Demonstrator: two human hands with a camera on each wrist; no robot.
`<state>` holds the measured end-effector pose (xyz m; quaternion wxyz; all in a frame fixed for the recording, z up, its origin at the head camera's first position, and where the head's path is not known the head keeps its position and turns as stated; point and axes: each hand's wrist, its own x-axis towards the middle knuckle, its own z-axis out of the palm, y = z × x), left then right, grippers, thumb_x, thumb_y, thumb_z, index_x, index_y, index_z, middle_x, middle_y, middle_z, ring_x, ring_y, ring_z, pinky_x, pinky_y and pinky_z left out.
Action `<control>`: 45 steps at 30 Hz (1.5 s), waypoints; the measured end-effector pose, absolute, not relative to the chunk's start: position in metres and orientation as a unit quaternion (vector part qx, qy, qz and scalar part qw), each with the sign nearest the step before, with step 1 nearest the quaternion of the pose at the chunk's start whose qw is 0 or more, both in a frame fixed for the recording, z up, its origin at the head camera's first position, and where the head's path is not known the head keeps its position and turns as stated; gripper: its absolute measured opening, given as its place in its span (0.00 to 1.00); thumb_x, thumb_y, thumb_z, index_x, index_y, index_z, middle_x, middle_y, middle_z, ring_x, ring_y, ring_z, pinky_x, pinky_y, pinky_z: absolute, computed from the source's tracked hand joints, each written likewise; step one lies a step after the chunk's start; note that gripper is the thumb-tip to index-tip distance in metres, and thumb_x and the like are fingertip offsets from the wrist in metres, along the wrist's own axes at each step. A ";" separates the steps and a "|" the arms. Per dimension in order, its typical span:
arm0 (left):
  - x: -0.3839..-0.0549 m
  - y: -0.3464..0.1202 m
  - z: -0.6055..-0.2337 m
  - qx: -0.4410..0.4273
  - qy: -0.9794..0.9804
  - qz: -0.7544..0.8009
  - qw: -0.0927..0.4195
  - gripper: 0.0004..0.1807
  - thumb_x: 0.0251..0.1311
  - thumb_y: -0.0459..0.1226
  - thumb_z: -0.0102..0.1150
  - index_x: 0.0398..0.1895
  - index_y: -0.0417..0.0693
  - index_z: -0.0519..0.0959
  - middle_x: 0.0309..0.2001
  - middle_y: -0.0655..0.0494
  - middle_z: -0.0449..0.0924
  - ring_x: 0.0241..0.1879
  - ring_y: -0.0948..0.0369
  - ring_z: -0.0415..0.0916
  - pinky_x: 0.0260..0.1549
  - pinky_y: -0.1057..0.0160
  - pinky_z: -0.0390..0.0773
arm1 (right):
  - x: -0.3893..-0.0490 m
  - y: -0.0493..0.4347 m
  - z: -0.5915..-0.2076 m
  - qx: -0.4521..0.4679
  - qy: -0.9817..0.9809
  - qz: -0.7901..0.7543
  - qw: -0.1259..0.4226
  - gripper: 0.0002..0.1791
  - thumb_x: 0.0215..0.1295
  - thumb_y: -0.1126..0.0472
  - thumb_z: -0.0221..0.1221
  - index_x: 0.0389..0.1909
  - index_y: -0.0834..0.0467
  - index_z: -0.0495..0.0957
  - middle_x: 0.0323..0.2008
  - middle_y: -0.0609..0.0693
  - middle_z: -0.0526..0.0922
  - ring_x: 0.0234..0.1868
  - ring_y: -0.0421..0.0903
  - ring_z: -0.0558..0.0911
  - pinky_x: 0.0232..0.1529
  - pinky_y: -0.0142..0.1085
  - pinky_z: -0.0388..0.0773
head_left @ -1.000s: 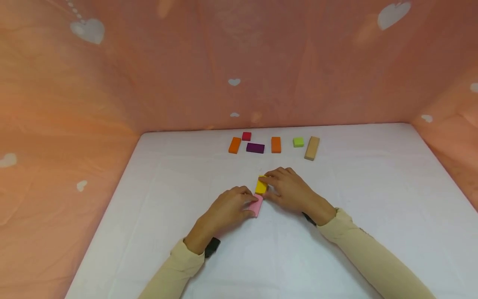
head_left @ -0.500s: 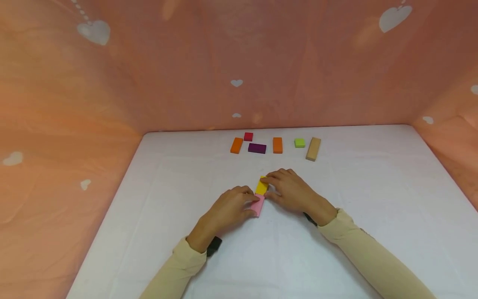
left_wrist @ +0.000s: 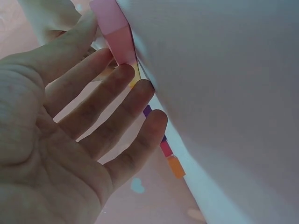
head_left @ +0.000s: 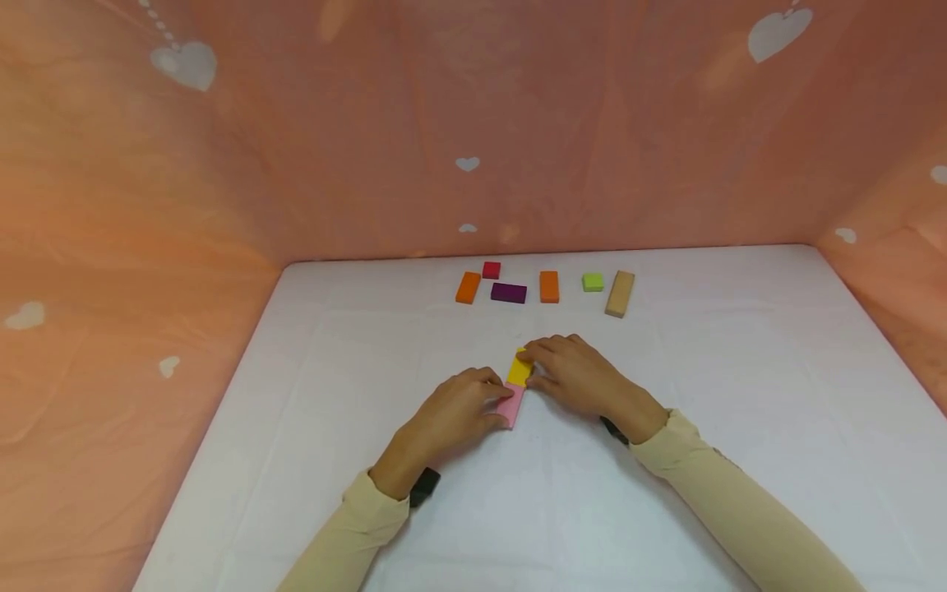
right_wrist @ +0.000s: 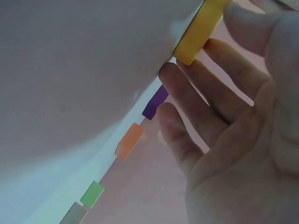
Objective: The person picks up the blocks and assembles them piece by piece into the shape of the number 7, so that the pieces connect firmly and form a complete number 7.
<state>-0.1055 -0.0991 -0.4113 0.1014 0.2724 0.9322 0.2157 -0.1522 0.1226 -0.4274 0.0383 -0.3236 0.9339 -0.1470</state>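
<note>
Pink and yellow blocks lie end to end on the white tabletop, touching, in a slanted line. My left hand pinches the pink block between thumb and fingertips; in the left wrist view the thumb meets the side of this pink block. My right hand holds the yellow block by its right side and far end. In the right wrist view the thumb and fingertips touch the yellow block, while the ring and little fingers stand free of it. Fingers cover part of both blocks.
Along the back lie an orange block, a red one, a purple one, a second orange block, a lime green one and a plain wooden one. Behind them hangs a pinkish cloth with hearts.
The yellow block's near end has shifted slightly and now sits flush against the pink block. The right thumb has moved a little up along the yellow block. The left hand stays nearly still.
</note>
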 end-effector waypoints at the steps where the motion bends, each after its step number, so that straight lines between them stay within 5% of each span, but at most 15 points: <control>1: -0.106 -0.099 -0.411 0.271 0.932 0.218 0.103 0.24 0.55 0.44 0.72 0.56 0.49 0.84 0.51 0.55 0.84 0.52 0.57 0.78 0.57 0.58 0.79 | -0.152 0.123 -0.427 -0.325 0.933 -0.149 0.038 0.23 0.67 0.49 0.63 0.60 0.53 0.79 0.60 0.51 0.81 0.62 0.52 0.77 0.65 0.49 0.72; 23: -0.107 -0.096 -0.411 0.273 0.931 0.218 0.103 0.20 0.59 0.40 0.70 0.55 0.47 0.84 0.51 0.54 0.84 0.53 0.57 0.78 0.57 0.60 0.79 | -0.156 0.123 -0.425 -0.322 0.931 -0.166 0.042 0.22 0.66 0.49 0.64 0.58 0.53 0.80 0.58 0.50 0.82 0.63 0.52 0.77 0.66 0.51 0.70; 31: -0.107 -0.096 -0.412 0.279 0.934 0.202 0.097 0.22 0.59 0.41 0.69 0.57 0.49 0.83 0.63 0.54 0.78 0.61 0.55 0.76 0.61 0.57 0.77 | -0.155 0.124 -0.425 -0.320 0.931 -0.171 0.047 0.22 0.67 0.49 0.63 0.58 0.54 0.79 0.58 0.50 0.82 0.62 0.52 0.78 0.65 0.51 0.70; 45: -0.107 -0.097 -0.412 0.297 0.934 0.177 0.091 0.26 0.61 0.44 0.67 0.63 0.52 0.79 0.65 0.55 0.77 0.60 0.56 0.76 0.60 0.57 0.77 | -0.160 0.131 -0.426 -0.340 0.924 -0.173 0.037 0.21 0.69 0.49 0.61 0.60 0.51 0.78 0.59 0.48 0.81 0.62 0.51 0.78 0.65 0.51 0.71</control>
